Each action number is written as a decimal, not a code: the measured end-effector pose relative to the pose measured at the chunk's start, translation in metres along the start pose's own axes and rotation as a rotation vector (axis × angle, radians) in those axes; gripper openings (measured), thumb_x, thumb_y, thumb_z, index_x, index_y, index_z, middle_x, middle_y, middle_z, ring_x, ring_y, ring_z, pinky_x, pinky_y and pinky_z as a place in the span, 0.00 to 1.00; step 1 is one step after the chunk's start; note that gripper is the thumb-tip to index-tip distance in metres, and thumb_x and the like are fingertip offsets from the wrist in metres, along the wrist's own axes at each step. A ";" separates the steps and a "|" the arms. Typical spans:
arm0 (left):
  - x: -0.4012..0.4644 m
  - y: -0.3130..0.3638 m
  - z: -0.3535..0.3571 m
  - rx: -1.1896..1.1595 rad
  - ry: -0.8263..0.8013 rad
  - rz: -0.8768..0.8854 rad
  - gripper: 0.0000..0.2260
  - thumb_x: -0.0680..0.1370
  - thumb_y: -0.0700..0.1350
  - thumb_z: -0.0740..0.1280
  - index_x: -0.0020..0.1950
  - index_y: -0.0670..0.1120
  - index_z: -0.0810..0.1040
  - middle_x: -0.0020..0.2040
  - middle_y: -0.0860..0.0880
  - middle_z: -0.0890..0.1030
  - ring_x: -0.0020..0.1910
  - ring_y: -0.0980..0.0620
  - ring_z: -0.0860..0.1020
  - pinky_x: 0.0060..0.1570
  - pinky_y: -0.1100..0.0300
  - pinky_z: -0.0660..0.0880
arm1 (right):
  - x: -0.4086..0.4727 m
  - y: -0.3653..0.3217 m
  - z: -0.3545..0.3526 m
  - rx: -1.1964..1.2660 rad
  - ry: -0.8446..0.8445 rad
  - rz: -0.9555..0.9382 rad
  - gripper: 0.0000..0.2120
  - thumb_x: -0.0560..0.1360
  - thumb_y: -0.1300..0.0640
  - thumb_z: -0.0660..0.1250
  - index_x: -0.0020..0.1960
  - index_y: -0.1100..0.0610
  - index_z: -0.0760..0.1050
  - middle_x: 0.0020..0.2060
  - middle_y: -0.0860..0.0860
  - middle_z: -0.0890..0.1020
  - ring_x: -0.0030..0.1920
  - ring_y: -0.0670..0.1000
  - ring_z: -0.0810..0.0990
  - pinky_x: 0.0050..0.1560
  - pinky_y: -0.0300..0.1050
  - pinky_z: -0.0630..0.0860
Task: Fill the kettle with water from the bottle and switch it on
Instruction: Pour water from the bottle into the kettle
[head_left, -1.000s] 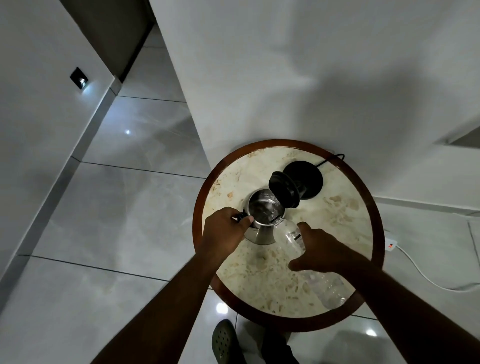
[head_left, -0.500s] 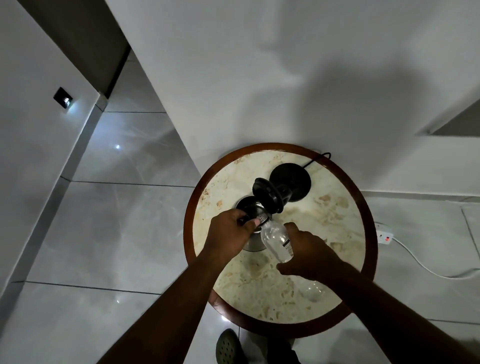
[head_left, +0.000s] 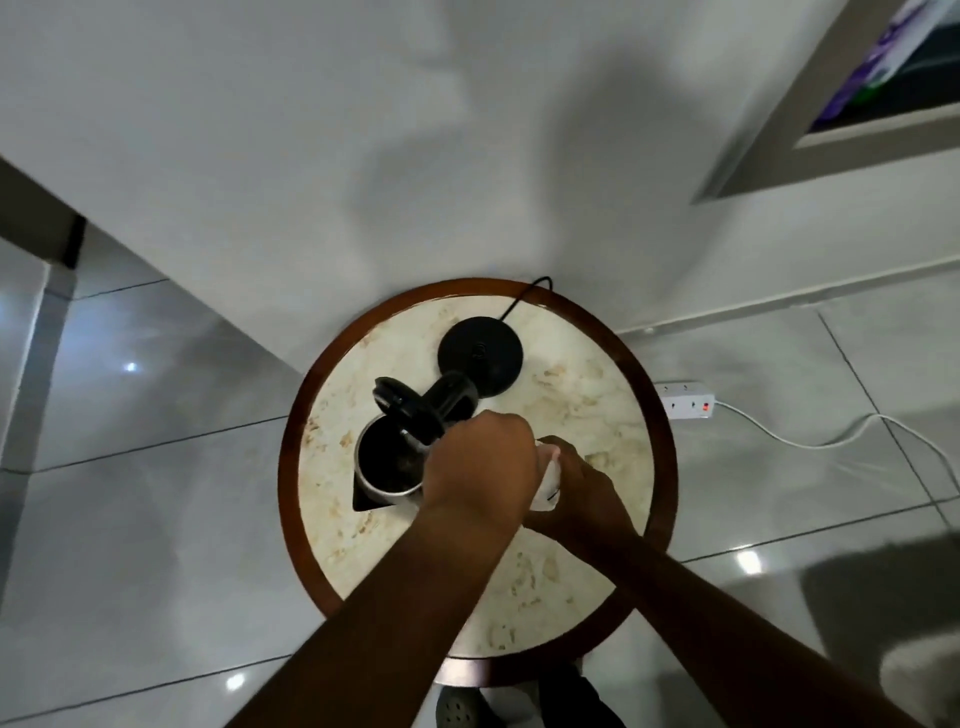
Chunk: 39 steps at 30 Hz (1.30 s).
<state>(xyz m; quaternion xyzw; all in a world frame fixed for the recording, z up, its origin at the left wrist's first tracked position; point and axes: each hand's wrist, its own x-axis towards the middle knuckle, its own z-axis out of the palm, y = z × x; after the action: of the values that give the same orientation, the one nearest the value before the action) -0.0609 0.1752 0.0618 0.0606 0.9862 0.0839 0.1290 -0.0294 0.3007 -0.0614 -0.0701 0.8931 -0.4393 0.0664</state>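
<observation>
The steel kettle (head_left: 387, 462) stands on the round marble table (head_left: 587, 395), its black lid (head_left: 405, 410) flipped up and its dark inside showing. The black power base (head_left: 480, 358) lies apart behind it, with nothing on it. A clear plastic bottle (head_left: 549, 480) is held just right of the kettle; only a small pale part shows. My right hand (head_left: 584, 493) grips the bottle from the right. My left hand (head_left: 483, 462) is closed in a fist over the bottle's top end, next to the kettle's rim. The bottle's mouth is hidden.
The table's dark wooden rim (head_left: 291, 493) stands against a white wall. A white power strip (head_left: 685, 402) with a red light lies on the tiled floor to the right, its cable trailing away. My shoe (head_left: 457, 709) shows under the table's near edge.
The bottle has come away from the kettle's mouth to its right side. My left hand left the kettle's handle and closed over the bottle's top. The camera shifted right.
</observation>
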 end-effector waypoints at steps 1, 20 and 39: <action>0.005 0.006 0.001 0.041 -0.024 0.021 0.21 0.79 0.61 0.58 0.49 0.44 0.80 0.44 0.45 0.82 0.45 0.46 0.82 0.39 0.57 0.70 | 0.001 0.005 0.000 0.001 0.034 0.009 0.30 0.61 0.52 0.79 0.56 0.44 0.66 0.41 0.37 0.76 0.45 0.30 0.74 0.42 0.20 0.69; 0.030 0.025 0.021 0.272 -0.270 0.499 0.11 0.81 0.42 0.59 0.60 0.43 0.75 0.58 0.44 0.77 0.52 0.48 0.76 0.46 0.60 0.67 | -0.007 0.052 0.014 0.146 0.045 0.163 0.28 0.66 0.48 0.75 0.62 0.47 0.68 0.52 0.44 0.79 0.48 0.40 0.76 0.48 0.32 0.71; -0.008 -0.019 0.043 -0.119 -0.083 0.274 0.30 0.70 0.71 0.62 0.62 0.51 0.73 0.56 0.51 0.82 0.50 0.56 0.79 0.45 0.61 0.74 | -0.032 0.055 0.010 0.169 -0.069 0.205 0.52 0.62 0.48 0.81 0.75 0.60 0.54 0.72 0.57 0.65 0.71 0.53 0.64 0.68 0.46 0.66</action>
<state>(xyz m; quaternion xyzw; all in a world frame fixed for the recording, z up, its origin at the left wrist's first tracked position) -0.0433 0.1620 0.0191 0.1904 0.9558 0.1562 0.1606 -0.0002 0.3320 -0.1089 0.0124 0.8525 -0.5013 0.1474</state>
